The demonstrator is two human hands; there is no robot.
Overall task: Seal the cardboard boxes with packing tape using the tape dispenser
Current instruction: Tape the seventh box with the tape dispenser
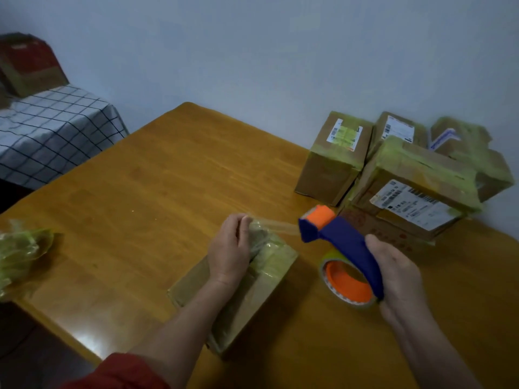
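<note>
A cardboard box lies on the wooden table in front of me, with yellowish tape over its far end. My left hand rests on that far end and pinches the loose end of the clear tape strip. The strip runs right to a blue tape dispenser with an orange roller and an orange-cored roll. My right hand grips the dispenser's handle, holding it just above the table to the right of the box.
Several taped cardboard boxes with shipping labels are piled at the table's far right by the wall. A crumpled wad of used tape lies at the left edge. A checked cloth covers furniture at the back left, with a box on it.
</note>
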